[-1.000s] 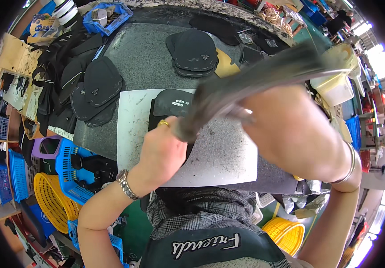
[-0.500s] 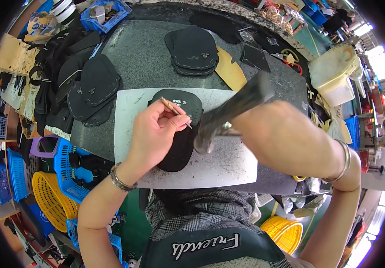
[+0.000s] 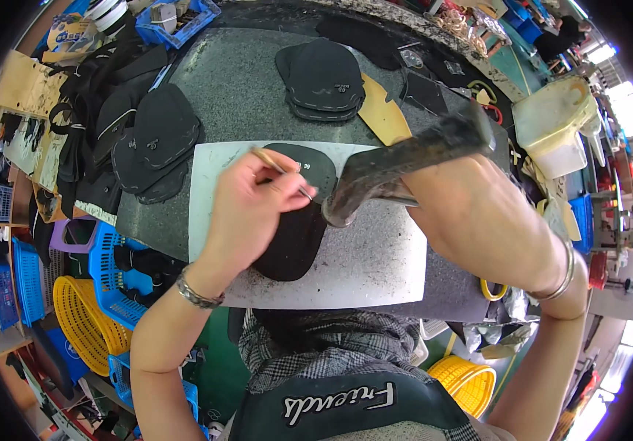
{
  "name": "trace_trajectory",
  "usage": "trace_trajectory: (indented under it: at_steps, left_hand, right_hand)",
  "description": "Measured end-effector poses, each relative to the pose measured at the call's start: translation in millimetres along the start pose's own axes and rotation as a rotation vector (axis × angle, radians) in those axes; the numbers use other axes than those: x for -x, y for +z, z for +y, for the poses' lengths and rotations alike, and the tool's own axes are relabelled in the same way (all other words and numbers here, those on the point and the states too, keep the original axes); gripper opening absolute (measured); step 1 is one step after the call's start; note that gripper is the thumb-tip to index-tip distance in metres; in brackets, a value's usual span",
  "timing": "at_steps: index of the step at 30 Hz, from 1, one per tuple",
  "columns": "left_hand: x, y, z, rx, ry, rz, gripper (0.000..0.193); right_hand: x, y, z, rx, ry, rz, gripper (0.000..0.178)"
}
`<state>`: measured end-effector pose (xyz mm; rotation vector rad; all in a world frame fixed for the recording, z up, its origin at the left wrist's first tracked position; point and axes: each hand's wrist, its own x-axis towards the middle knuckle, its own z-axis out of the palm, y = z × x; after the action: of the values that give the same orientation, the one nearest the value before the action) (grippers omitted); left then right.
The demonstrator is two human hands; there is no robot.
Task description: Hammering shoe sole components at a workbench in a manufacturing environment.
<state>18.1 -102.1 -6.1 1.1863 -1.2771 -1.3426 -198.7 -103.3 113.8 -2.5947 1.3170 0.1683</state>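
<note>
On a white board (image 3: 375,273) lies a black shoe-sole-shaped piece (image 3: 293,248) with small pale print near its far end. My left hand (image 3: 243,209), closed over the piece, pinches a slim metal punch (image 3: 266,157). Its tip slants down to the right, toward the piece's right part; whether it touches cannot be made out. To the right, my right hand (image 3: 463,209) is wrapped round the handle of a dark hammer (image 3: 412,156). The lower end of the hammer's head hangs close beside the punch tip. The hand itself hides most of the handle.
Black sole-shaped pieces lie in a far stack (image 3: 324,77) and a left stack (image 3: 163,128). A tan flat piece (image 3: 384,114) is near the far stack. A blue crate (image 3: 177,26) stands far left, a white tub (image 3: 555,121) at right, yellow baskets (image 3: 85,323) below the table.
The hammer has swung to a flatter tilt, its lower end a little farther away, and the right hand has shifted slightly up. The punch tip has moved a little up and left.
</note>
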Motion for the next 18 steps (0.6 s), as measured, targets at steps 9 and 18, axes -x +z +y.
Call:
trace_trajectory:
  at_steps: [9, 18]
  left_hand:
    - [67.0, -38.5, 19.1, 0.137, -0.124, 0.065, 0.013]
    - [85.0, -31.6, 4.7, -0.1, -0.041, -0.028, 0.011]
  right_hand:
    - [11.6, 83.9, -7.3, -0.178, -0.106, 0.208, 0.018]
    - [18.0, 92.3, -8.3, -0.063, -0.146, 0.242, 0.019]
